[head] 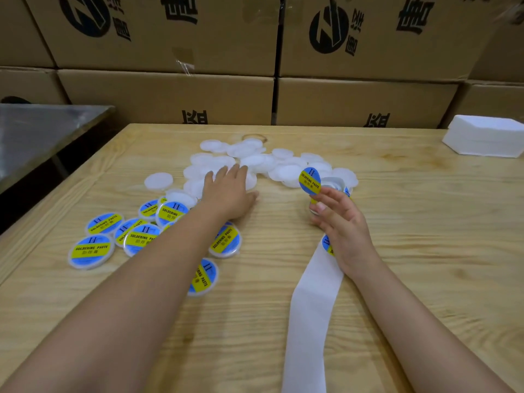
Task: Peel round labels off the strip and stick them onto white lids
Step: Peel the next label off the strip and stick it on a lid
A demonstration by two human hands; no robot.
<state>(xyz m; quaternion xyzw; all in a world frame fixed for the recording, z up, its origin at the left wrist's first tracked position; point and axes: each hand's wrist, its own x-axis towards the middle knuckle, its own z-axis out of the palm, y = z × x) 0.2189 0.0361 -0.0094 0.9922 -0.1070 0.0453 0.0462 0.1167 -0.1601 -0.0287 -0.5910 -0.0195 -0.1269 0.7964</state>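
The heap of white lids (255,160) sits on the desk (425,265) and is the landmark here. The left hand (226,191) lies flat on the near left part of the heap. Its grip is open, with the fingers straight and spread over several lids and nothing picked out yet. Just right of the heap, the right hand (343,222) holds one peeled round label (310,180) by its lower edge at the fingertips, standing up with its printed face towards the camera. The white strip (312,307) runs from under that hand back towards the person, away from the heap. Finished labelled lids (92,251) lie scattered near and left of the heap.

The step in hand appears to be fetching one bare lid. It would go best if the left hand drew a single lid off the near edge of the heap onto bare desk, flat side up, and pinned it by the rim. The label can then be centred over it, its free edge laid down first and smoothed across. Meanwhile the sticky face must stay clear of the other lids and the strip.
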